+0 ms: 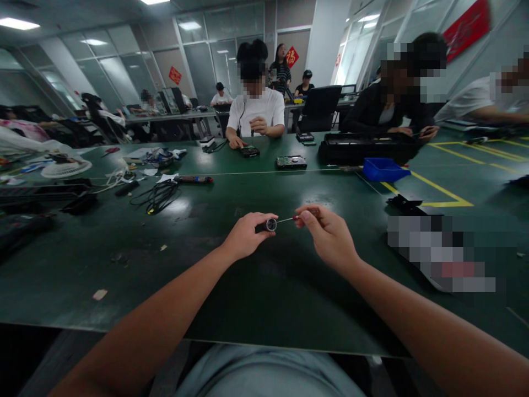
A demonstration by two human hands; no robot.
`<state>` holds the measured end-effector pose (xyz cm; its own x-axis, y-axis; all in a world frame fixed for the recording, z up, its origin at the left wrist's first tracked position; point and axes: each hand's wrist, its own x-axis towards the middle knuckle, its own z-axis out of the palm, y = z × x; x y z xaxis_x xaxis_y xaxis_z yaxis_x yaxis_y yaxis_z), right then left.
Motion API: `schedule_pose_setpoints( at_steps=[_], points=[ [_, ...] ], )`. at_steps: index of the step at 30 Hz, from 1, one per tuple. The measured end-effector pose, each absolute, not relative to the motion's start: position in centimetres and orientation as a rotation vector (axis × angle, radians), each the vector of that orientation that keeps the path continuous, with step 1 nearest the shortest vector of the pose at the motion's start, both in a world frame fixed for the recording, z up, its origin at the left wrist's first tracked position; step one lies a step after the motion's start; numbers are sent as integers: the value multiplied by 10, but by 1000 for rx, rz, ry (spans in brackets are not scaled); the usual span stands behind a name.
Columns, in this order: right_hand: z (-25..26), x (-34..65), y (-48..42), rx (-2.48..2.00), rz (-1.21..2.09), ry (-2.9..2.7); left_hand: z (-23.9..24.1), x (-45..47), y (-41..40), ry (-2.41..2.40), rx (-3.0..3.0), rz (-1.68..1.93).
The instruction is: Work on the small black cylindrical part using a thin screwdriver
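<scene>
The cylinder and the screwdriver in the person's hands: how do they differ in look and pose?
The cylinder is thick and round, while the screwdriver has a thin shaft. The cylinder is black with a pale ring at its end; the screwdriver shows red beside bright metal. The cylinder's round end faces the camera, whereas the screwdriver points sideways toward the cylinder. Both are held above the green table.

One head camera looks forward and down. It sees the left grip point(248, 234) and the right grip point(328, 234) from above and behind, quite close, near the middle of the view. A pale shirt point(268, 375) shows below the grips, nearest of all. The counter point(289, 309) spreads wide around them, and far past them the view reaches up to the ceiling lights point(19, 23).
</scene>
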<state>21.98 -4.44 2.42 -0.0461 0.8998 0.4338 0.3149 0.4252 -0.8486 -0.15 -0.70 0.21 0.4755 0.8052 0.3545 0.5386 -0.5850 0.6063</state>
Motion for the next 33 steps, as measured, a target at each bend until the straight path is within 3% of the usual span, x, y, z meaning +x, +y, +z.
schedule_pose_setpoints(
  at_steps=[14,33],
  points=[
    [17,221,-24,-1016,1322,-845,4,1,-9,1025,2379,878],
    [16,220,-35,-1106,738,-1431,9,1,-11,1120,2366,827]
  ],
)
